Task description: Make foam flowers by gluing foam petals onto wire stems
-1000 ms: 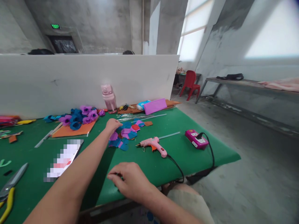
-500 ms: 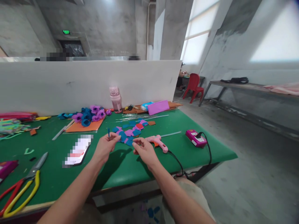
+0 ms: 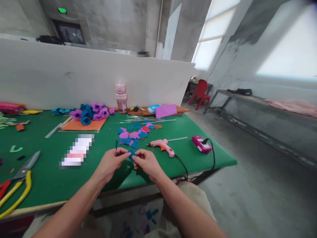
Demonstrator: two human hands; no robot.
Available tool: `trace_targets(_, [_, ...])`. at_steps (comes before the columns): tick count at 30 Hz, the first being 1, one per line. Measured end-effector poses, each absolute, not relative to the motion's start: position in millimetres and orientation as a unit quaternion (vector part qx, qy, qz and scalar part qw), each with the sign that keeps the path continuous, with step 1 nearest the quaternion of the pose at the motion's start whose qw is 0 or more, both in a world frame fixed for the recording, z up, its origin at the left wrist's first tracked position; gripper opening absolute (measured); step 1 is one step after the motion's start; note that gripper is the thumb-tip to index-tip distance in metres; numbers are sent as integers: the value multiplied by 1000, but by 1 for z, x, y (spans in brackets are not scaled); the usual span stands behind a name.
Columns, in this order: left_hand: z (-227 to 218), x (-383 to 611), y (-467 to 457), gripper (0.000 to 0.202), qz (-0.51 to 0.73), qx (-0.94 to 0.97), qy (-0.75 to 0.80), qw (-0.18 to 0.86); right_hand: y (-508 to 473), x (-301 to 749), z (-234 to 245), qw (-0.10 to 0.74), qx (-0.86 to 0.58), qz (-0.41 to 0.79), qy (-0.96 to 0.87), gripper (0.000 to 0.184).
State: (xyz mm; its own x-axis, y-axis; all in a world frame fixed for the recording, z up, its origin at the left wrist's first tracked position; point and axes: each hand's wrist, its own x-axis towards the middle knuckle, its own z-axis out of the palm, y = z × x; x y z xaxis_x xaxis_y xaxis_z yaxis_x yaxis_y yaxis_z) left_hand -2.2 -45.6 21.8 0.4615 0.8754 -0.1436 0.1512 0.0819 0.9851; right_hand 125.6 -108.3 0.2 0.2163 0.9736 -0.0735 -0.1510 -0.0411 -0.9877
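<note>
I have the fingers of the left hand (image 3: 115, 162) and the right hand (image 3: 147, 162) pinching a blue piece (image 3: 132, 155) between them, above the surface (image 3: 49, 185) near its front edge. Its long axis seems to run away from my camera, though it's too small to be sure; a slim blue strip (image 3: 116, 144) points up by the left fingers. Beyond, loose cut pieces (image 3: 134, 135) lie unjoined beside the glue gun (image 3: 161, 145). The flower bunch (image 3: 86, 116) looks made up; this piece, I judge, isn't.

Left hand (image 3: 112, 162) and right hand (image 3: 148, 162) — both pinching one blue piece (image 3: 131, 154).
</note>
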Motion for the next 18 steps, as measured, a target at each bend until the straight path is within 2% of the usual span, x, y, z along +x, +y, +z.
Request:
trace_targets(2, [23,-4,-44,30,307,629,433,568,-109,139,6,547,-558,444,-439,26])
trace_targets(6, [30,-10,-38,27,246,668,430,555,-122,205,21,506,-711,126,-473,27])
trace_targets(7, [31,-11,-36,27,228,673,420,565,-126,224,23,463,-754,73,-460,27])
trace_targets(9, [31,-14,-33,24,205,688,403,568,-135,255,21,363,-814,69,-448,29])
trace_targets(13, [17,-15,-26,15,190,741,388,513,-139,276,1,240,-820,179,-488,26])
trace_targets(15, [7,-14,-20,12,176,755,378,506,-136,273,-8,207,-826,165,-497,18])
trace_targets(18, [-4,-14,-11,12,174,769,392,475,-130,264,-14,211,-830,142,-496,11])
